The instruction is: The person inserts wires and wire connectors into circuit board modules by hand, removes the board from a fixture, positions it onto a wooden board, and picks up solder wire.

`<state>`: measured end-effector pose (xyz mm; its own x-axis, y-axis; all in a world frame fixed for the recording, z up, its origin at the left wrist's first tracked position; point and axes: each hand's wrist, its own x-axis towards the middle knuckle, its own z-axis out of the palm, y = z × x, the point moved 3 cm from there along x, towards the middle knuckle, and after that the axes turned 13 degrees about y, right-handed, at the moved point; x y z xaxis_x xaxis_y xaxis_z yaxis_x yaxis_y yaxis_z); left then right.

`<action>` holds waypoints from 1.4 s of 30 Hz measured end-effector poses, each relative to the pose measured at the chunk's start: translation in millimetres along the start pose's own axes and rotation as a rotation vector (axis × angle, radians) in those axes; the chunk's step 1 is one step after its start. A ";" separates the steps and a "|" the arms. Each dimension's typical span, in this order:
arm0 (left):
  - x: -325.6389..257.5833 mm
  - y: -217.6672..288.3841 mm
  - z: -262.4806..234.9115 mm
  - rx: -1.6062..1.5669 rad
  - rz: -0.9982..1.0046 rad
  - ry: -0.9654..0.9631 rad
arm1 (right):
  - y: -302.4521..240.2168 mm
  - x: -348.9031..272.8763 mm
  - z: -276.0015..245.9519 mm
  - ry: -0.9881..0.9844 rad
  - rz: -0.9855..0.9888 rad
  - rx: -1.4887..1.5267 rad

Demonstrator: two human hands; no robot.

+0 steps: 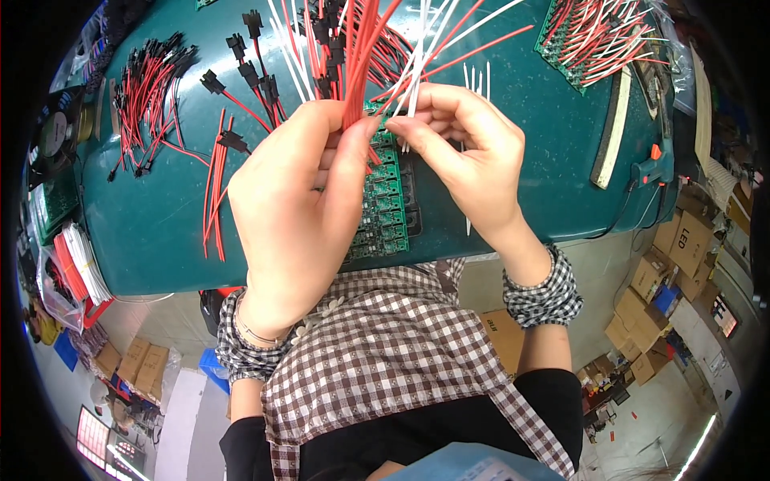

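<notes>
While the left hand point(289, 184) pinches red wires point(361, 68) above the green board point(389, 200), the right hand point(484, 152) pinches white wires point(418, 60), a lettered carton point(690, 243) well right of that board

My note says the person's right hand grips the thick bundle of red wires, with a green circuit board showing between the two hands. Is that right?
Not quite: the left hand grips the thick bundle of red wires, as the head view shows. A green circuit board does show between the two hands.
</notes>
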<state>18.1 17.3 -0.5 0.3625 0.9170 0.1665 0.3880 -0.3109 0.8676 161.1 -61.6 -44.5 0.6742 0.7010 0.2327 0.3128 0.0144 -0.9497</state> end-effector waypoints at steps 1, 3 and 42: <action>0.2 0.7 -0.6 0.000 0.000 0.000 | 0.4 -0.3 0.1 -0.009 0.010 0.005; 0.6 1.1 -1.3 0.022 0.002 -0.017 | 1.0 -1.1 1.1 -0.017 0.019 0.009; -11.4 -4.8 -12.0 -0.074 -0.082 -0.081 | -5.9 -14.0 -3.6 -0.038 -0.089 -0.035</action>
<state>1.9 11.3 -0.9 0.4008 0.9143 0.0576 0.3565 -0.2136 0.9095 152.3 -74.1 -41.4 0.6168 0.7248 0.3068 0.3939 0.0532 -0.9176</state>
